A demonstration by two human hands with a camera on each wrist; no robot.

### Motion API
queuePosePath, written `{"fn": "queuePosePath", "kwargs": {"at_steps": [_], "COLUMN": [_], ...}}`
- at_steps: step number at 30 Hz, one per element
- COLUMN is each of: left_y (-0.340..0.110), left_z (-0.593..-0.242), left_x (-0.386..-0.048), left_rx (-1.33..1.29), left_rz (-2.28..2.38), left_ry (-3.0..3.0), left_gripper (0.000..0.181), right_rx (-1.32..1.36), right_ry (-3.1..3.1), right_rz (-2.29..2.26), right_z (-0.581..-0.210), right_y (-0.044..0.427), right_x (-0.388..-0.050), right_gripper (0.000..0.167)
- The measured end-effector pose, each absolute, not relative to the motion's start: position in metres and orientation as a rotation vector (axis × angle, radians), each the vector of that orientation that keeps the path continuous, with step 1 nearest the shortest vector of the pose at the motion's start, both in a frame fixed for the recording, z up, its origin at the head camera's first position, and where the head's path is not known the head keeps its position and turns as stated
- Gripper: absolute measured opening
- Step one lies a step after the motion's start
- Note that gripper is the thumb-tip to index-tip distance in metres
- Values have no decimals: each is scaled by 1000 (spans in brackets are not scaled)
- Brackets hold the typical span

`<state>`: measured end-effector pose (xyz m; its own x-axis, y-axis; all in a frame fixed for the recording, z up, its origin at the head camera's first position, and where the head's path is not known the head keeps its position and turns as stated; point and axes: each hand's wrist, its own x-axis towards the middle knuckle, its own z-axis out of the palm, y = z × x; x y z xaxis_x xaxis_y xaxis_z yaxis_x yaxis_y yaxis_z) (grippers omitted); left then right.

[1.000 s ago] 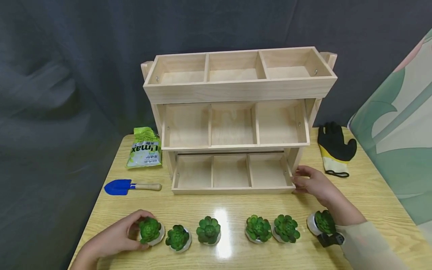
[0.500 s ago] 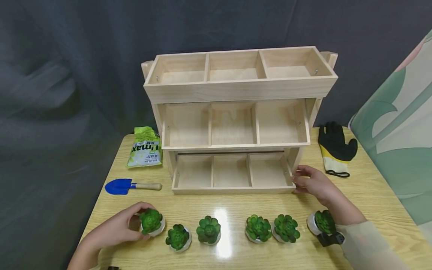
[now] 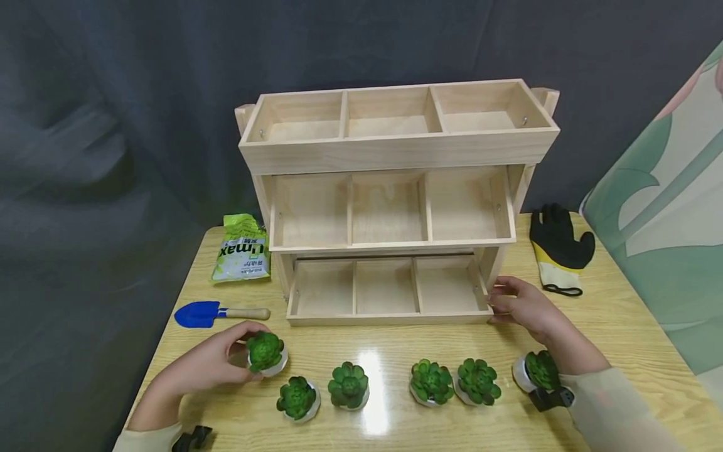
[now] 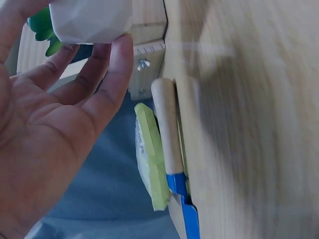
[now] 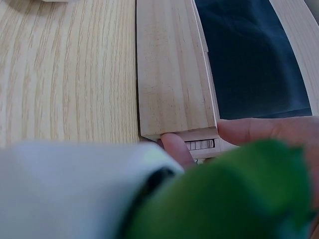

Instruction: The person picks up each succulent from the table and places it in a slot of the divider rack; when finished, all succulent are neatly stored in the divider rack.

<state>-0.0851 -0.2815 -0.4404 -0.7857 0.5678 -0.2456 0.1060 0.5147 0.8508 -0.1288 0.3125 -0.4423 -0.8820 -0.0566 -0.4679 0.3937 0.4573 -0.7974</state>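
Note:
My left hand (image 3: 203, 361) holds a potted succulent (image 3: 265, 351) by its white pot (image 4: 92, 20), fingers and thumb around the sides. In the left wrist view the pot appears raised off the table. At the right end of the three-tier wooden planter shelf (image 3: 390, 319), my right hand (image 3: 528, 307) grips the corner of the lowest tray. The right wrist view shows the thumb at the tray's upper edge and a fingertip against its end (image 5: 177, 147). A blurred succulent (image 5: 224, 194) fills the lower part of that view. The shelf's visible compartments hold nothing.
Several potted succulents stand in a front row, among them one (image 3: 296, 398) beside my left hand and one tipped (image 3: 542, 370) by my right wrist. A blue trowel (image 3: 220, 312) and green bag (image 3: 243, 248) lie left, a black glove (image 3: 559, 248) right.
My left hand has moved away from the front edge and slightly right, carrying the potted succulent. The right hand stays at the shelf's lower corner.

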Motion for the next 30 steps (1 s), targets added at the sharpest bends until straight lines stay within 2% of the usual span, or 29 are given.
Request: {"fn": "queuePosePath", "kwargs": {"at_steps": [18,30], "left_y": [-244,-208], "left_z": [-416,-403], "left_x": [-109,-123], "left_rx": [555,460], "left_rz": [1248,1277], "left_ry": [2335,2376], "left_gripper": [62,67], "right_rx": [308,309], "right_ry": [2274,2274], "right_rz": [-1419,-1418], "right_z": [-443,-442], "right_y": [312,311], "right_x": [-128,-127], "right_gripper": [69,68]}}
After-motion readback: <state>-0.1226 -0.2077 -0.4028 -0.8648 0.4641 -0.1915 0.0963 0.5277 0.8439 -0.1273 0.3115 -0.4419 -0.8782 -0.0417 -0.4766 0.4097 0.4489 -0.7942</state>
